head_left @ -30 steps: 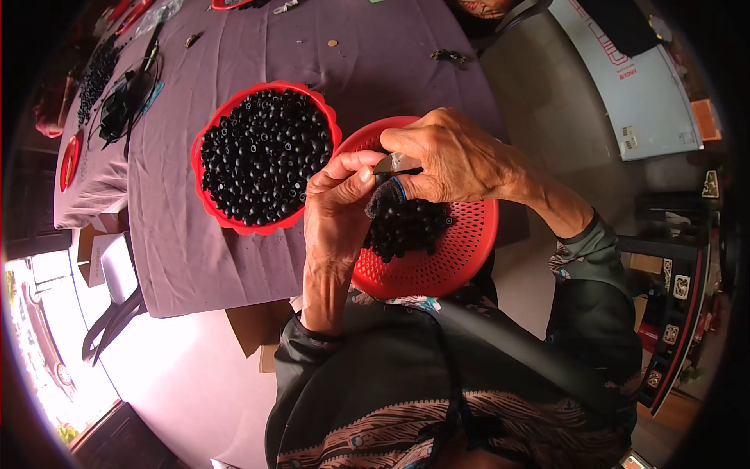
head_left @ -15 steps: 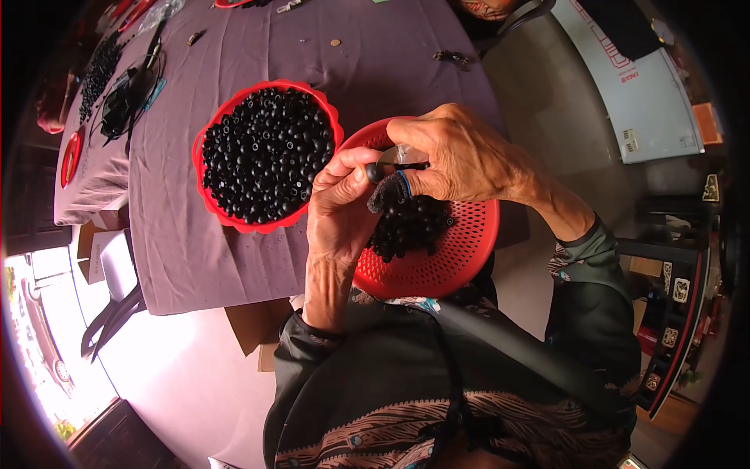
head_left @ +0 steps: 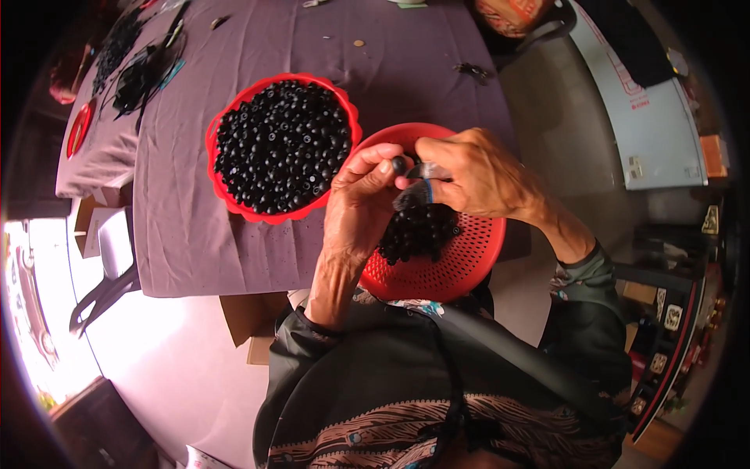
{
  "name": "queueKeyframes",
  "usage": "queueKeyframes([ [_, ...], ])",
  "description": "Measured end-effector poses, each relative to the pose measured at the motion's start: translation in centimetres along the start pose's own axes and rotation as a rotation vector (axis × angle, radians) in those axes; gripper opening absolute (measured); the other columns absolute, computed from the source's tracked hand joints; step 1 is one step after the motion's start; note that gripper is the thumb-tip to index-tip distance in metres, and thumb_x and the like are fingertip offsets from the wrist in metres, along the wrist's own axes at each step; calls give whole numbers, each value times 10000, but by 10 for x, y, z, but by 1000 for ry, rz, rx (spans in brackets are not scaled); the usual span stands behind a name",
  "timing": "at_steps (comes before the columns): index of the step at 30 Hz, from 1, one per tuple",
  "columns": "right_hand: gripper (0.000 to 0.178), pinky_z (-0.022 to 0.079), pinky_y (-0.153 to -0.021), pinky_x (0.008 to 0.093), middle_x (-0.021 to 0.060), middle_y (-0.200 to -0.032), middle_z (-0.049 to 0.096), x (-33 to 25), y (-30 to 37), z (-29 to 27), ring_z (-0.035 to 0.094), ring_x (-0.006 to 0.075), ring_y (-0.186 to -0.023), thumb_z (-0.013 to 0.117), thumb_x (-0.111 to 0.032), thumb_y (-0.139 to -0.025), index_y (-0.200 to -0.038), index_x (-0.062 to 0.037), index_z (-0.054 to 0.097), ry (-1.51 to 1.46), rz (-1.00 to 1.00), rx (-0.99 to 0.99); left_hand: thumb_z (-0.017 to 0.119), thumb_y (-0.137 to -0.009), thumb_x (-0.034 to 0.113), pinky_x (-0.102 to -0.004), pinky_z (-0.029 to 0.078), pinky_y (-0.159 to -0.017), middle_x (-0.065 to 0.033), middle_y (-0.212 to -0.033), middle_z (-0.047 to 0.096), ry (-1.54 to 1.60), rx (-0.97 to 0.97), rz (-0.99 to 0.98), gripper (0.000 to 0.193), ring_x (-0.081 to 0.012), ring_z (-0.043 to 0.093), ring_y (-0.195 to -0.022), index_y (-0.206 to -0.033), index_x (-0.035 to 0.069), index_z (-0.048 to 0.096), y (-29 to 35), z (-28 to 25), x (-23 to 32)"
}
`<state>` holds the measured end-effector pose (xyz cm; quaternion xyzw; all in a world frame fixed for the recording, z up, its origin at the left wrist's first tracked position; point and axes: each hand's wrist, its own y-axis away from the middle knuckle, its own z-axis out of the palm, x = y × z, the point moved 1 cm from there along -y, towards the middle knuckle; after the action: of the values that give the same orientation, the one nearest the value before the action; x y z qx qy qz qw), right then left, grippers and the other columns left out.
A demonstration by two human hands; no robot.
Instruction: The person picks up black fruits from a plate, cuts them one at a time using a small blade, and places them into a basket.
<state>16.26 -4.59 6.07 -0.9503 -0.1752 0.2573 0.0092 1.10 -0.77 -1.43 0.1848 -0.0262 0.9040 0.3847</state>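
My left hand [head_left: 349, 205] pinches a small round black bead [head_left: 399, 165] between thumb and forefinger. Close beside it, my right hand [head_left: 476, 176] is closed on a thin shiny blade-like piece [head_left: 428, 170], partly hidden by the fingers. A dark knit finger cover [head_left: 412, 196] with a blue edge sits on my right thumb. Under both hands is a red perforated colander [head_left: 478, 252] holding a heap of black beads [head_left: 414, 234]. To the left stands a red scalloped bowl [head_left: 212, 168], filled with similar black beads [head_left: 281, 144], some showing a pale ring or hole.
A purple cloth covers the table [head_left: 187, 242]. Black cords and a dark device [head_left: 133, 94] lie at the far left, near a red round dish [head_left: 79, 130]. A small dark item [head_left: 471, 72] and a coin-like disc [head_left: 358, 43] lie at the back.
The view has shifted slightly. My right hand has drawn back a little from the left, so the bead in my left fingertips shows more clearly. Both hands keep their grip.
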Motion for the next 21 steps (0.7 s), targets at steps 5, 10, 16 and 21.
queueKeyframes([
  [5,344,364,-475,362,137,-550,469,13,6,7,469,342,-507,629,-283,-767,-717,-34,396,-107,95,-2,575,-806,8,-276,481,-726,-86,-863,606,-23,80,-59,139,-157,580,-772,-944,-4,587,1,-7,-9],
  [10,432,348,-474,268,28,-539,399,8,7,-1,439,98,-488,535,-458,-834,-794,-33,462,-435,109,-11,563,-733,-19,-248,474,-676,-45,-768,598,-314,148,-69,99,-141,589,-661,-823,1,597,8,-11,-10],
  [16,476,300,-451,263,17,-537,350,16,14,16,334,97,-470,538,-502,-816,-784,-33,465,-495,64,106,586,-741,22,-302,479,-648,-96,-801,606,-1079,62,205,94,-196,593,-671,-831,12,614,17,-9,-8],
  [21,480,285,-453,265,6,-515,320,17,15,15,316,94,-477,561,-505,-800,-774,-35,471,-483,113,16,617,-723,51,-352,491,-612,-119,-869,597,-1846,-69,789,124,-282,596,-765,-843,18,605,19,-18,25],
])
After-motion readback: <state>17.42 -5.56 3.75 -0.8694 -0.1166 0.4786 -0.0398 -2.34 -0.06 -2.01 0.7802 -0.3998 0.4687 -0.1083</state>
